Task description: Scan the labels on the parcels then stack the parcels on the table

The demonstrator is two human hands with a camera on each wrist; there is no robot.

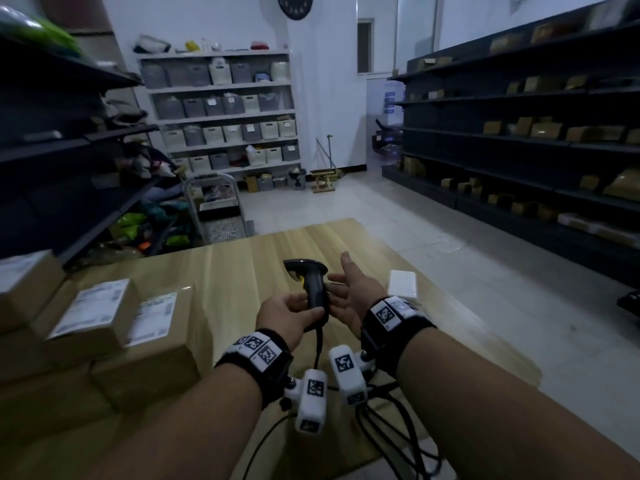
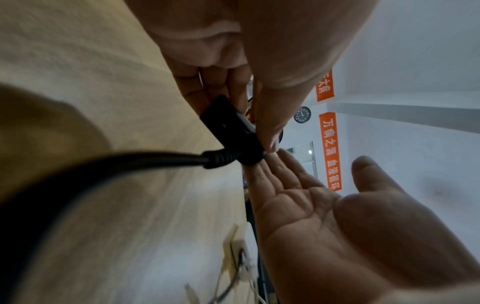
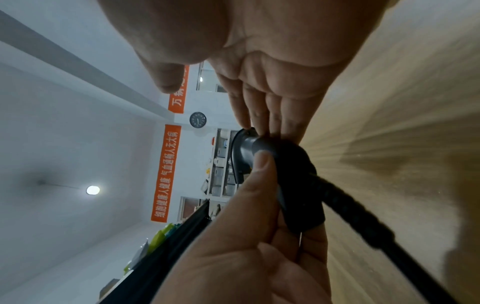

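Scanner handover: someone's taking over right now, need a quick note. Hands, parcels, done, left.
Left hand grips the scanner by its handle, above the table.
Right hand is open beside the scanner, fingers straight at the handle, holding nothing.
Parcels sit piled at the table's left, labels up.
Done: scanner picked up. Whether any label is scanned cannot be told.
Left: scan the labels, then stack the parcels.

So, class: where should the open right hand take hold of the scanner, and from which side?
Grip the scanner by its handle, coming in from the right. It stands upright, head on top, cable hanging below. The left hand pinches the lower handle from the left, so the right side faces the open right hand. This likely suits trigger use.
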